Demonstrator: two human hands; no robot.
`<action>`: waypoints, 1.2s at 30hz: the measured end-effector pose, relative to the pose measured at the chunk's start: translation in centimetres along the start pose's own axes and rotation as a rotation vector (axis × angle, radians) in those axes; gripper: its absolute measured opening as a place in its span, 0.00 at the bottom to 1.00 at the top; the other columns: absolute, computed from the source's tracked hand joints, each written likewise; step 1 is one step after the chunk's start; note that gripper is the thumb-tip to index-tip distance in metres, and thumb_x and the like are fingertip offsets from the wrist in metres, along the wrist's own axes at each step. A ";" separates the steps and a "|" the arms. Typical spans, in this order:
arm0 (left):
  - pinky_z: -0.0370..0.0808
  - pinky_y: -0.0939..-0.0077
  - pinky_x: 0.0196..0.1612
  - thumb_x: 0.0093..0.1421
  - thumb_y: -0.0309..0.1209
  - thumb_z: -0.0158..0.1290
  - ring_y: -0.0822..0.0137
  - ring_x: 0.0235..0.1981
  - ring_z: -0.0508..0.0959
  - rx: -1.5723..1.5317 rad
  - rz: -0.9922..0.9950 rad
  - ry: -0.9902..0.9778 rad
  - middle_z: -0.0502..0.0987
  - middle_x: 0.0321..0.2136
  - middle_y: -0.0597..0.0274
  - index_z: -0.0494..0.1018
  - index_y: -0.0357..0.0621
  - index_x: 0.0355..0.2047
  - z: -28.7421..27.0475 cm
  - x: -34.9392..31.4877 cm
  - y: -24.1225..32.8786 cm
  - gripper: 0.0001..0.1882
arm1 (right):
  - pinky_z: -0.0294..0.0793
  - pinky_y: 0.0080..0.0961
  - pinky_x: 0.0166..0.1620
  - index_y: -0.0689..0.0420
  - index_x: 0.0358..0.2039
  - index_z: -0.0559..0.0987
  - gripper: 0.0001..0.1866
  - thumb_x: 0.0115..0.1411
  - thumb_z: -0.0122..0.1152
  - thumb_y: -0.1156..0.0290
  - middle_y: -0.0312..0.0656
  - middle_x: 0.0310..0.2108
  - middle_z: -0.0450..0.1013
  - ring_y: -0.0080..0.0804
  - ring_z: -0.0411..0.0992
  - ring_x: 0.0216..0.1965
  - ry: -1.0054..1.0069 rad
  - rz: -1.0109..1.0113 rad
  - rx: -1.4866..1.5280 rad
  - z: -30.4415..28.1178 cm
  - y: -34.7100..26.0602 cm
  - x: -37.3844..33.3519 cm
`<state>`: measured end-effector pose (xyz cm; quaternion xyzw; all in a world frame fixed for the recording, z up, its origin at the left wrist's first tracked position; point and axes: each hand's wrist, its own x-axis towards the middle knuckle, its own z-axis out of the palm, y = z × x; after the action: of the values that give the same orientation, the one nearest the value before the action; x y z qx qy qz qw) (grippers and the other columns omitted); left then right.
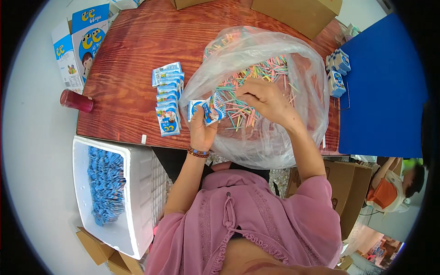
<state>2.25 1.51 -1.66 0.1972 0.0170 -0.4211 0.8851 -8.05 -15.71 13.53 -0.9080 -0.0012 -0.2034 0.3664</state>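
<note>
My left hand (202, 132) is closed around small blue-and-white packets (214, 110), held fanned at the near left side of a large clear plastic bag (311, 107). The bag lies with its mouth wide, showing a heap of thin pastel sticks (270, 69) in pink, yellow and green. Over that heap hovers my right hand (270, 101), thumb and fingers pinched together. Whatever is between its fingertips is too small or hidden to make out. Left of the bag, an overlapping row of similar packets (167, 103) rests on the red-brown wooden table (126, 68).
A white foam box (131, 206) full of blue packets (106, 185) stands below the table's left edge. A red cup (77, 100) and a printed carton (87, 41) are at the left. Cardboard boxes (298, 13) sit at the back. A blue panel (385, 91) and another person (387, 188) are at the right.
</note>
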 end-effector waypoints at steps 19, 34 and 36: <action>0.71 0.64 0.55 0.66 0.39 0.49 0.66 0.50 0.74 -0.100 0.163 -0.050 0.74 0.50 0.60 0.67 0.41 0.53 -1.1 -2.0 3.0 0.20 | 0.69 0.17 0.31 0.63 0.37 0.78 0.09 0.58 0.62 0.72 0.35 0.28 0.76 0.17 0.70 0.28 -0.122 0.266 0.044 9.5 -2.4 2.2; 0.59 0.59 0.55 0.55 0.31 0.59 0.53 0.53 0.67 1.867 0.817 0.509 0.70 0.48 0.54 0.69 0.41 0.50 -5.3 -6.8 7.5 0.23 | 0.72 0.40 0.38 0.56 0.34 0.80 0.09 0.59 0.56 0.65 0.44 0.35 0.77 0.48 0.74 0.36 -0.078 0.053 -0.038 19.4 2.5 6.3; 0.55 0.58 0.57 0.56 0.34 0.58 0.54 0.54 0.66 2.007 0.788 0.547 0.69 0.50 0.54 0.69 0.43 0.52 -5.8 -7.0 7.3 0.24 | 0.73 0.39 0.39 0.55 0.34 0.80 0.10 0.58 0.56 0.64 0.43 0.36 0.77 0.47 0.75 0.36 -0.006 0.061 -0.013 17.4 3.2 5.0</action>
<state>4.02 12.90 -3.18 0.9018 -0.2006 0.1245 0.3621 3.47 -7.19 1.96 -0.9106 0.0268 -0.1892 0.3665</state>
